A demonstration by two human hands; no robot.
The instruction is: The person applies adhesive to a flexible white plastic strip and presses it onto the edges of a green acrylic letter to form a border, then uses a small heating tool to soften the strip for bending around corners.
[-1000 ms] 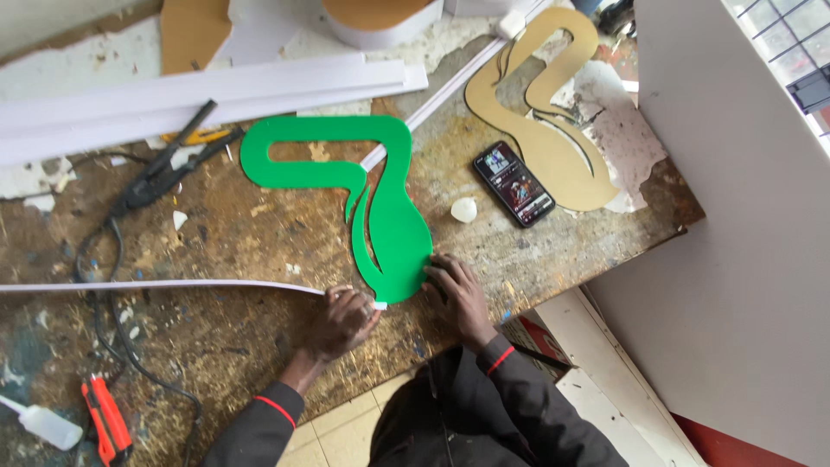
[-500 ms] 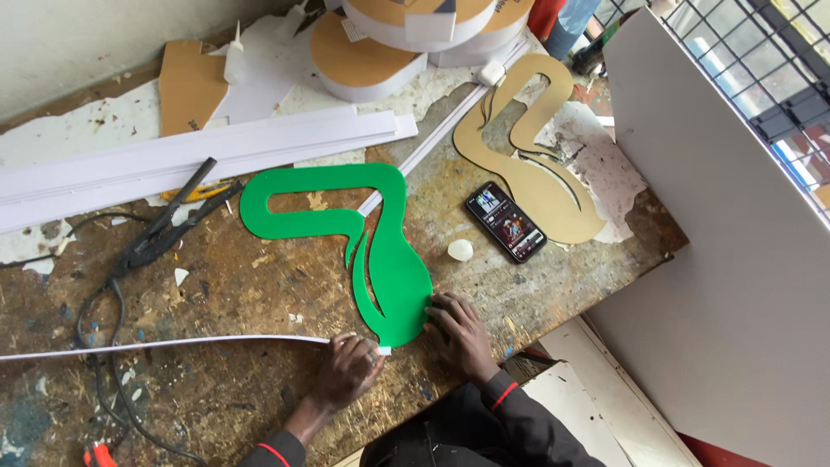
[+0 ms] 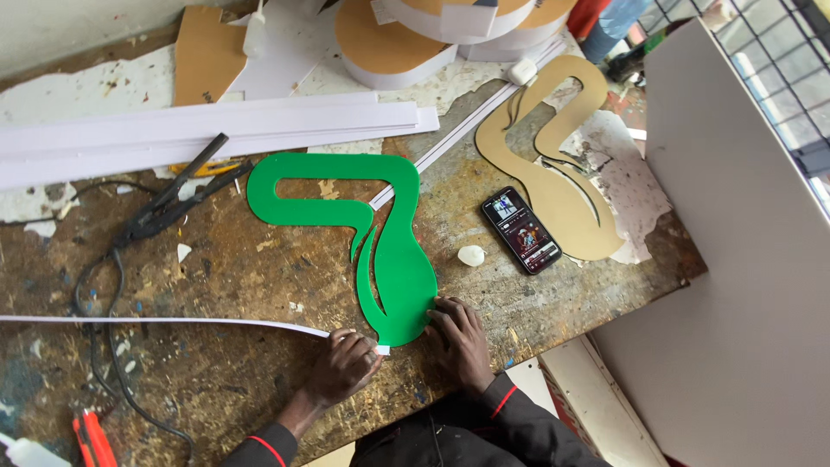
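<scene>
Head view: left hand (image 3: 344,365) pinches a white strip (image 3: 164,322) at the green shape (image 3: 380,242); right hand (image 3: 458,337) presses flat on its edge.

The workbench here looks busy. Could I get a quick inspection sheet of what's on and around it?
Surface: worn wooden bench, stained and paint-flecked.
Job's things: green cut-out shape lying flat; thin white strip running to its lower end.
Clutter: tan cut-out shape, phone, white strips stack, black pliers, round forms.
Hands: left hand pinches the strip's end; right hand has its fingers on the green shape's lower edge.
Cables: black cable trailing across the bench.
Surroundings: white board, window grille.
</scene>
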